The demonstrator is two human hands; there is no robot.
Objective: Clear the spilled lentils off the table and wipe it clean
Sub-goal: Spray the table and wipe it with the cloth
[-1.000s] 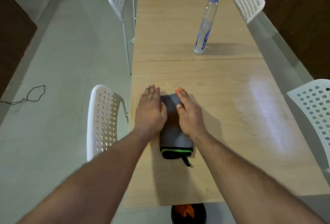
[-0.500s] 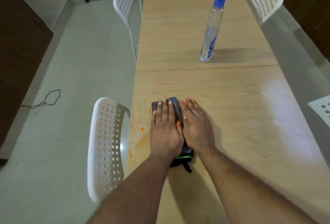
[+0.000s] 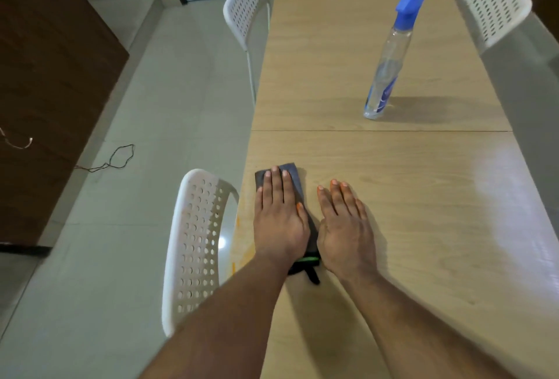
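We have the folded grey cloth [image 3: 295, 180] lying near the table's [image 3: 423, 197] left edge, its long axis running from the near end toward the far end. Our left hand [image 3: 279, 218] lies flat on top of it, fingers straight and together, pressing it down. Our right hand [image 3: 343, 227] rests flat on the bare wood just beside the cloth's right side, fingers straight, holding nothing. An orange smear [image 3: 239, 245] sits along the left edge, to the left of the cloth, so the left hand is the nearer one. We judge the next stroke should carry the cloth sideways toward that edge. The spray bottle [image 3: 390, 58] stands well apart, toward the far right.
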